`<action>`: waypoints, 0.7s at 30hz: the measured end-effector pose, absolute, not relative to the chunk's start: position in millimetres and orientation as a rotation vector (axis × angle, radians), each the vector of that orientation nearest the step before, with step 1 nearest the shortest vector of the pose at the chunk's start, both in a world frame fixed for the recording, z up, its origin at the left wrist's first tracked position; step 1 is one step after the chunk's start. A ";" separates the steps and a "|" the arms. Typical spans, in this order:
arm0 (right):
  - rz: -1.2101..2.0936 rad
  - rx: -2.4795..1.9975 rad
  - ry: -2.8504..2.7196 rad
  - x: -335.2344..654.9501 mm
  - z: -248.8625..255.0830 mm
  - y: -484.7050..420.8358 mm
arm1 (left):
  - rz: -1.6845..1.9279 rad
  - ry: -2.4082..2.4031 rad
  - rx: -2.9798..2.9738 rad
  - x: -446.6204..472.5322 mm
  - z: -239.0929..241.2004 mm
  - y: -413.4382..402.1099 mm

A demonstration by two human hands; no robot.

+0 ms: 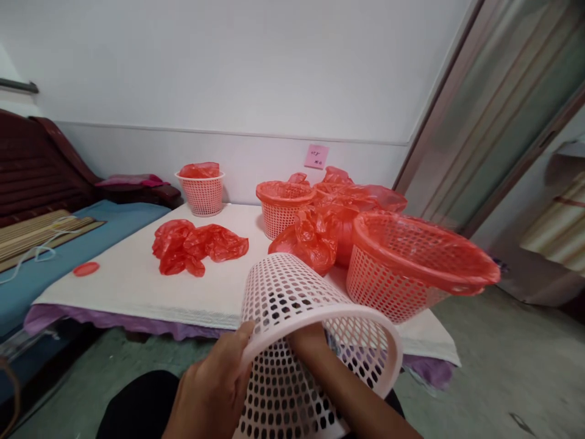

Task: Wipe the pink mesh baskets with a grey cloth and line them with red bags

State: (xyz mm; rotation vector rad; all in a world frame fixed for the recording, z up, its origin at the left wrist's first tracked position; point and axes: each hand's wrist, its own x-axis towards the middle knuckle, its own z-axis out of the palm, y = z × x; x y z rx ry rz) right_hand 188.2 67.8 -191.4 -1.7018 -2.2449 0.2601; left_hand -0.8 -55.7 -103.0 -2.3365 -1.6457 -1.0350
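A pale pink perforated plastic wastebasket lies tilted over my lap with its mouth toward me. My left hand is closed around its rim on the left side. Inside the wastebasket is my right hand, reached in through the mouth; its fingers are hidden behind the rim and wall. Something small and patterned shows near that wrist, too unclear to name. Just beyond the wastebasket, a crumpled red plastic bag rests on the white-covered table.
To the right stands a large wastebasket lined with red plastic. Another lined wastebasket is behind, and a pale one holds red plastic at the back left. Loose red bags and a red ring-like disc lie left.
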 end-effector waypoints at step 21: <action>-0.620 -0.912 -2.476 206.9 -213.3 -52.6 | -1.003 -1.871 -2.189 -33.1 -86.5 -27.8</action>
